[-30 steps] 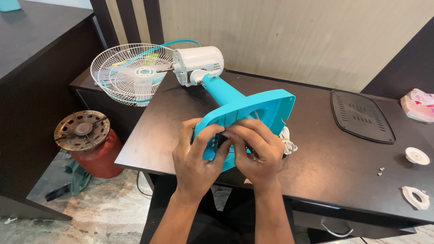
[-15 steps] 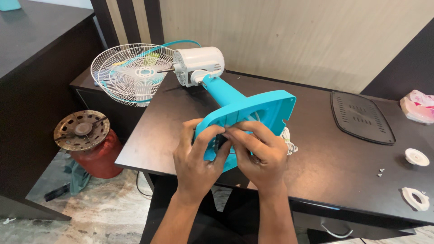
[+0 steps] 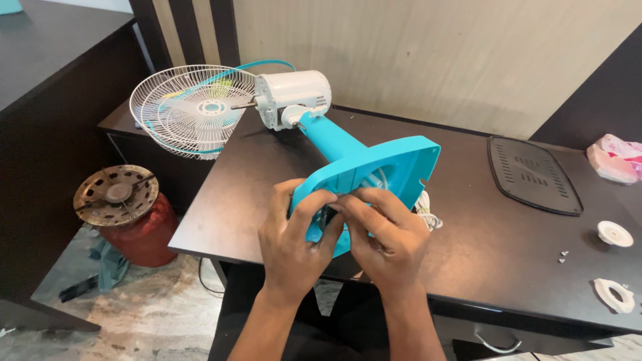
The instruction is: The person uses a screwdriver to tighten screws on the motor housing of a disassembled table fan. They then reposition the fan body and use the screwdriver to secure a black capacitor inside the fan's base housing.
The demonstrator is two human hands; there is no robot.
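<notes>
Right, head view only. Table fan is lying on its side across the dark bench (image 3: 508, 247), with the turquoise base (image 3: 374, 174) tipped up and its underside facing the camera. Both hands are working at the lower left of that underside, near the bench's front edge.

Fan look: turquoise stem (image 3: 328, 137) running from the base back to a white motor housing (image 3: 294, 97), and the white wire guard (image 3: 194, 110) is hanging past the bench's far left corner. The base is a rounded rectangle with an open recess underneath; a white cord (image 3: 426, 212) is bunching just beside its right edge.

Left hand (image 3: 294, 244): grip is curling around the lower left rim of the base, thumb and forefinger pinching narrow at the recess. Right hand (image 3: 388, 237): fingers are folding in against the same spot, fingertips meeting the left hand's. Whatever small part is sitting between the fingertips is hidden, can't tell what it is.

Elsewhere on the bench: black vented plate (image 3: 531, 175) lying flat to the right, two white round parts (image 3: 614, 232) near the right edge, tiny screws (image 3: 563, 257) between them. Red cylinder with a rusty burner top (image 3: 120, 200) is standing on the floor to the left.
</notes>
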